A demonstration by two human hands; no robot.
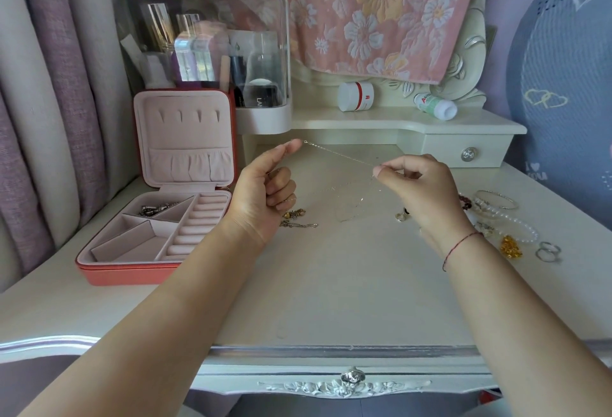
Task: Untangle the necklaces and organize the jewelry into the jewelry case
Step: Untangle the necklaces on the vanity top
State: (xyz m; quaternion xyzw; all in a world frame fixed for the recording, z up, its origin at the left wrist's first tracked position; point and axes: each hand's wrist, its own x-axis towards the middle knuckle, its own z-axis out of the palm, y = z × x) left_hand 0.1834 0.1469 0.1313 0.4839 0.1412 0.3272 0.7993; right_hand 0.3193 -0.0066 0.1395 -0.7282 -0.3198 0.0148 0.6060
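In the head view, the left hand (265, 191) and the right hand (420, 191) are raised over the middle of the pale bench (331, 290), with a thin necklace (341, 154) stretched between them at frame centre. The left grip is closed on the chain's clasp end, pinched between thumb tip and forefinger with the other fingers curled into the palm. The right grip is clamped on the chain further along, also between thumb and forefinger. The rest of the chain hangs below the hands and its faint loop lies on the bench. At middle left the jewelry case (132, 274) stands open, lid upright, with small silver pieces (154, 209) in its rear compartment. Just below the left hand lie a gold-toned charm (293, 214) and a silver piece (298, 225). At middle right, beside the right wrist, lie a bangle (496, 203), a pearl bracelet (516, 221), a gold ornament (511, 247) and two rings (548, 251). At upper left, behind the case, stands a clear cosmetics organizer (205, 52).
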